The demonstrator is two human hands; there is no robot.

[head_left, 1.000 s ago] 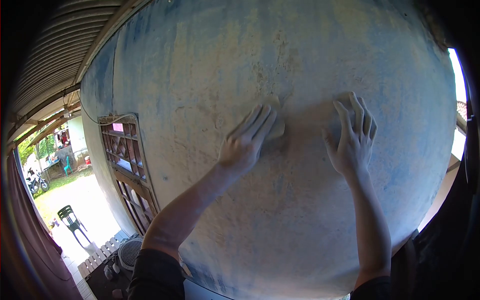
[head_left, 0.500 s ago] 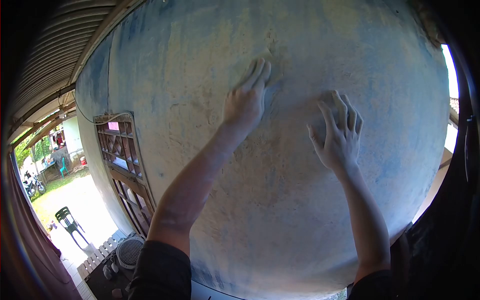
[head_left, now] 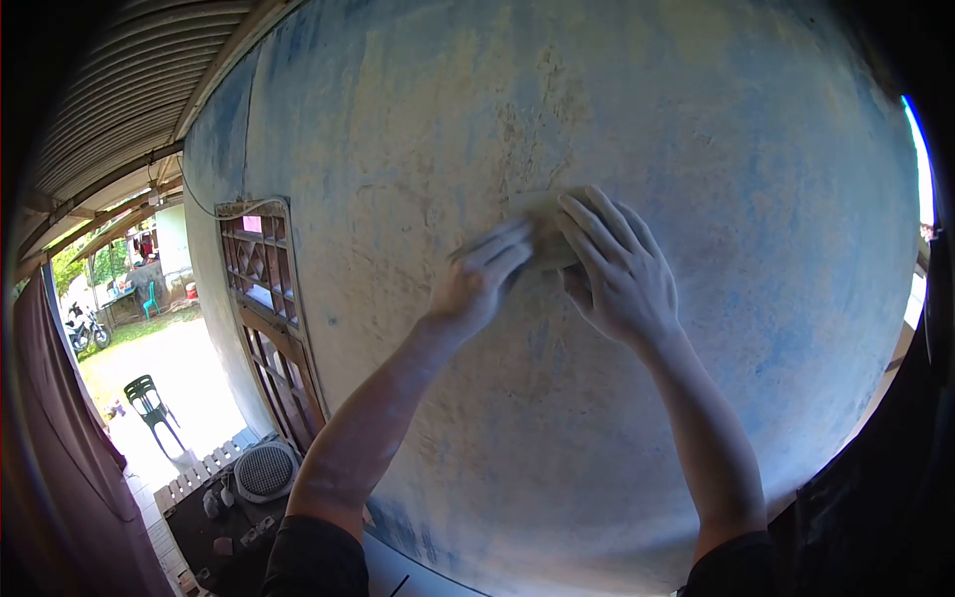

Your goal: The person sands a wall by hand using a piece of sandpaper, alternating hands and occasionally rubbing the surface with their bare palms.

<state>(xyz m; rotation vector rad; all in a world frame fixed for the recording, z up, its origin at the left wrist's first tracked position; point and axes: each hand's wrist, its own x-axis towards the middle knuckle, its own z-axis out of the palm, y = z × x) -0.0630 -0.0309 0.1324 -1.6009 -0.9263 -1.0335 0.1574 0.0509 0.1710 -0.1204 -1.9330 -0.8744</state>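
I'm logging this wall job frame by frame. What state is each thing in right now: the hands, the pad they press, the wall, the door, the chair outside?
left hand: flat, fingers pressed on the pad
right hand: fingers spread, touching the pad's other side
small pale sanding pad: held flat against the wall, mostly covered
faded blue plastered wall: worn, patchy, cracked above the pad
brown lattice door: cannot tell if shut
green plastic chair: upright, unoccupied

Weathered blue wall point(head_left: 696, 418); latticed window point(head_left: 267, 289) left; corrugated roof point(head_left: 109, 90); sunlit yard, green chair point(head_left: 149, 398).
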